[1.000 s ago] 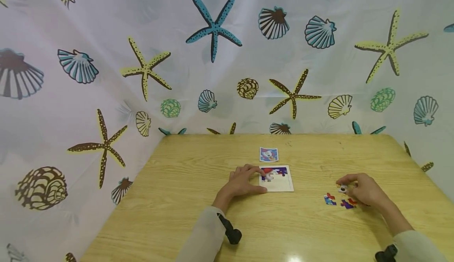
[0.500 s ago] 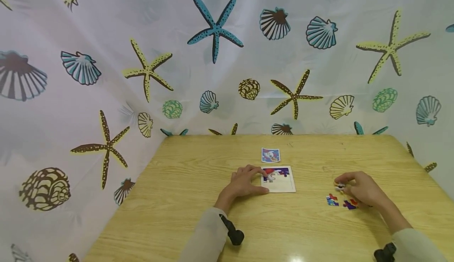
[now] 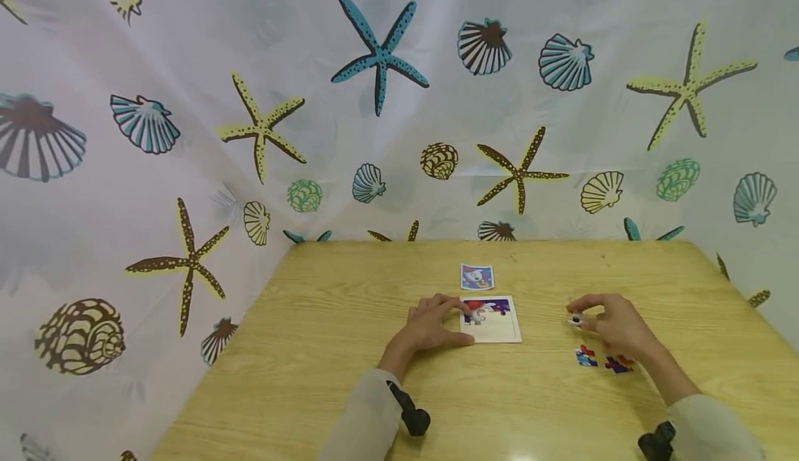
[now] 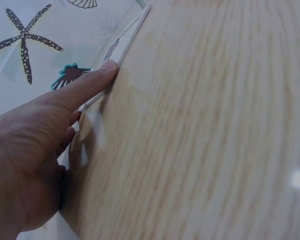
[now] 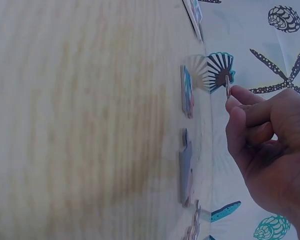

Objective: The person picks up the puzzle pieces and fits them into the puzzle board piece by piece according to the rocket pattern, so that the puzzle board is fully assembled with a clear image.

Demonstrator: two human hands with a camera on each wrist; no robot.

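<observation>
A white puzzle board (image 3: 499, 333), with picture pieces filling its upper left part, lies on the table in the head view. My left hand (image 3: 431, 324) holds it at the left side; in the left wrist view the thumb of that hand (image 4: 30, 145) lies along the board's edge (image 4: 130, 37). A small puzzle piece (image 3: 575, 319) is pinched between thumb and index finger of my right hand (image 3: 618, 322), raised off the table. Seen from the right wrist, this puzzle piece (image 5: 227, 86) appears edge-on. Loose puzzle pieces (image 3: 586, 356) lie below the right hand.
Just behind the board lies a small square picture card (image 3: 477, 277) showing a white dog-like figure. The wooden table (image 3: 312, 322) reaches back to a hanging curtain (image 3: 399, 128) printed with starfish and shells.
My right hand has picked up a puzzle piece from the loose group and moved it up and left. The left hand stays at the board. The head view has shifted slightly.
</observation>
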